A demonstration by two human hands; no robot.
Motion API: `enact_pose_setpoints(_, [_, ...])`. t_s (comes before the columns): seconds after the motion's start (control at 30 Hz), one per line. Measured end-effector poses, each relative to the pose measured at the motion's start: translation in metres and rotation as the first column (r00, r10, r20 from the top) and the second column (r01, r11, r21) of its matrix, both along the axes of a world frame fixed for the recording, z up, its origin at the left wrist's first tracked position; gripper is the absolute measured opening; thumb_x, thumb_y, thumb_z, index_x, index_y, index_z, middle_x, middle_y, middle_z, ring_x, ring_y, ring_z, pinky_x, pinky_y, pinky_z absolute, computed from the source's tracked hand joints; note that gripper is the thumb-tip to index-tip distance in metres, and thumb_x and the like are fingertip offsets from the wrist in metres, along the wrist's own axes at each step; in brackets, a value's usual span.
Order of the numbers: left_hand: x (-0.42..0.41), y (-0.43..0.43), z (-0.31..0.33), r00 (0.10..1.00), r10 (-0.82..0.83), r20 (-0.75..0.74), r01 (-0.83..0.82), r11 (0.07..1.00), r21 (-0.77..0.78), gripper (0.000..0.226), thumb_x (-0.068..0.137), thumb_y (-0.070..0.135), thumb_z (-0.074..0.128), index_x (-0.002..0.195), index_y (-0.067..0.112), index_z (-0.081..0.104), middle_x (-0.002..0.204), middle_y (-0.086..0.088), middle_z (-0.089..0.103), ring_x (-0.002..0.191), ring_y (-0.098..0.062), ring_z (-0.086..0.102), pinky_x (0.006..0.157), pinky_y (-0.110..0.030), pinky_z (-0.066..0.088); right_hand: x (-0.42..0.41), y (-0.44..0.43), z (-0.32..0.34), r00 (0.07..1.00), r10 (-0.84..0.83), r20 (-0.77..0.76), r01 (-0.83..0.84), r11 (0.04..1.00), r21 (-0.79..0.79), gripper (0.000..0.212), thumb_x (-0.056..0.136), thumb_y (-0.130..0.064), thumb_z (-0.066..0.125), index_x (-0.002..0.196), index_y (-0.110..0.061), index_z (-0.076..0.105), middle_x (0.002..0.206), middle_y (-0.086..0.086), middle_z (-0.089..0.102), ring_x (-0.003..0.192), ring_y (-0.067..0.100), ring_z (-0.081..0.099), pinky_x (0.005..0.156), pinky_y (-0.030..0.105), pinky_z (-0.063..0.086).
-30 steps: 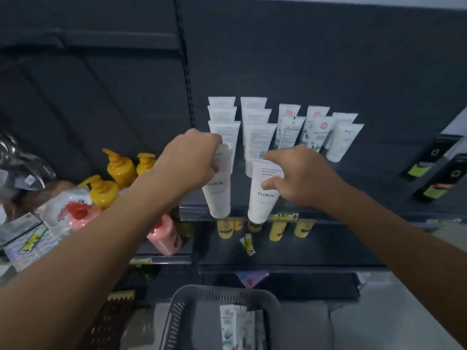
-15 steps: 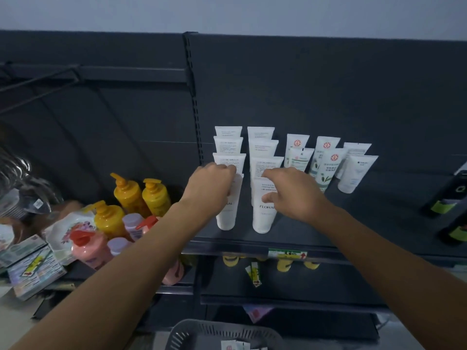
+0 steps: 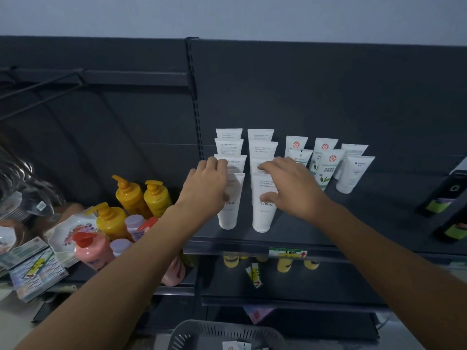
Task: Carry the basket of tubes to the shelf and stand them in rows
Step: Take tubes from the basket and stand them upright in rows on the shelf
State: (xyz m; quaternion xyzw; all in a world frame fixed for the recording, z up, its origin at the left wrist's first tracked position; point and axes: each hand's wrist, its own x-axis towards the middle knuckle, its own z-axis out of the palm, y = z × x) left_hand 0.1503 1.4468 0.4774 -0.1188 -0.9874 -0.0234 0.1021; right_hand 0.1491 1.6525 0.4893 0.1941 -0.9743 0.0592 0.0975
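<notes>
Head view: your two hands rest on the front tubes of two rows on the dark shelf (image 3: 353,223).

The grey basket (image 3: 202,334) sits low, in front of the shelving. Your left hand (image 3: 206,183) curls loosely over the left front tube (image 3: 228,213); your right hand (image 3: 290,185), fingers spread, touches the right front tube (image 3: 262,213). Both tubes stand upright, cap down.

Matt dark shelf (image 3: 328,224), probably painted metal; smooth white plastic tubes (image 3: 262,210); glossy yellow plastic bottles (image 3: 131,195); perforated grey plastic basket (image 3: 225,333).
</notes>
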Motion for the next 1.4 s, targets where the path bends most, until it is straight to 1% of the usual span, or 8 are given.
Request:
enact_pose_setpoints(0.13, [0.015,-0.009,0.008,0.982,0.019,-0.188,0.002,0.994,0.112,0.057,0.082,0.031,0.076,0.127,0.012,0.048,0.128,-0.008,0.05,0.116,-0.027,0.046,0.095,-0.039,0.045,0.016,-0.001,0.01,0.975,0.01,-0.22,-0.001,0.999,0.042,0.061,0.08,-0.041,0.079,0.132,-0.018,0.057,0.119,0.001,0.057,0.11,0.025,0.051,0.093,0.04,0.039])
enact_pose_setpoints(0.27, [0.042,-0.02,0.002,0.967,-0.05,-0.252,0.103,0.974,0.202,0.027,0.087,0.036,0.066,0.107,0.021,0.056,0.11,0.002,0.058,0.1,-0.018,0.054,0.082,-0.033,0.052,0.046,-0.007,0.002,0.957,0.084,-0.277,-0.1,0.994,-0.042,0.049,0.079,-0.033,0.08,0.122,-0.014,0.064,0.111,0.002,0.061,0.102,0.024,0.056,0.085,0.038,0.046])
enact_pose_setpoints(0.4, [0.069,-0.038,-0.038,0.987,-0.156,-0.044,0.162,0.967,0.195,0.025,0.089,0.043,0.059,0.104,0.024,0.056,0.102,0.004,0.06,0.092,-0.017,0.058,0.068,-0.033,0.052,0.078,-0.017,-0.041,0.985,0.122,-0.124,-0.145,0.97,-0.197,0.042,0.081,-0.029,0.079,0.118,-0.015,0.065,0.105,0.0,0.064,0.098,0.02,0.057,0.076,0.034,0.051])
enact_pose_setpoints(0.57, [0.097,-0.057,-0.134,0.957,-0.195,0.215,0.158,0.971,0.179,0.03,0.084,0.043,0.061,0.102,0.019,0.058,0.103,-0.003,0.063,0.098,-0.027,0.06,0.076,-0.04,0.052,0.108,-0.023,-0.142,0.975,0.079,0.208,-0.032,0.976,-0.218,0.04,0.086,-0.033,0.075,0.12,-0.018,0.062,0.107,-0.004,0.061,0.105,0.017,0.054,0.084,0.036,0.051])
enact_pose_setpoints(0.8, [0.152,-0.049,-0.302,0.775,-0.16,0.611,0.072,0.983,0.167,0.034,0.084,0.041,0.062,0.113,0.022,0.058,0.116,-0.004,0.062,0.103,-0.032,0.062,0.08,-0.045,0.055,0.159,-0.024,-0.308,0.841,0.009,0.541,0.075,0.988,-0.132,0.037,0.085,-0.03,0.074,0.118,-0.021,0.061,0.113,-0.001,0.062,0.106,0.023,0.059,0.078,0.039,0.052])
enact_pose_setpoints(0.9, [0.175,-0.035,-0.372,0.683,-0.141,0.716,0.062,0.989,0.135,0.041,0.089,0.041,0.06,0.123,0.02,0.055,0.125,-0.006,0.057,0.109,-0.032,0.06,0.084,-0.045,0.054,0.173,-0.026,-0.375,0.776,-0.019,0.631,0.056,0.998,-0.038,0.039,0.086,-0.026,0.071,0.122,-0.019,0.06,0.125,0.003,0.063,0.114,0.028,0.06,0.089,0.041,0.05])
enact_pose_setpoints(1.17, [0.191,-0.006,-0.532,0.635,-0.129,0.762,0.04,0.99,0.135,0.066,0.085,0.037,0.068,0.139,0.007,0.045,0.148,-0.012,0.038,0.135,-0.031,0.037,0.105,-0.046,0.043,0.184,-0.04,-0.531,0.646,-0.083,0.758,-0.036,0.99,0.139,0.078,0.078,-0.001,0.072,0.147,-0.013,0.038,0.149,0.008,0.04,0.135,0.031,0.044,0.109,0.054,0.04])
enact_pose_setpoints(1.4, [0.18,0.001,-0.592,0.673,-0.151,0.724,0.08,0.988,0.131,0.094,0.08,0.044,0.074,0.15,0.007,0.025,0.158,-0.011,0.022,0.145,-0.029,0.02,0.112,-0.042,0.034,0.171,-0.042,-0.581,0.639,-0.055,0.767,-0.099,0.983,0.154,0.107,0.073,-0.025,0.086,0.155,-0.011,0.019,0.155,0.009,0.031,0.142,0.029,0.033,0.111,0.043,0.036])
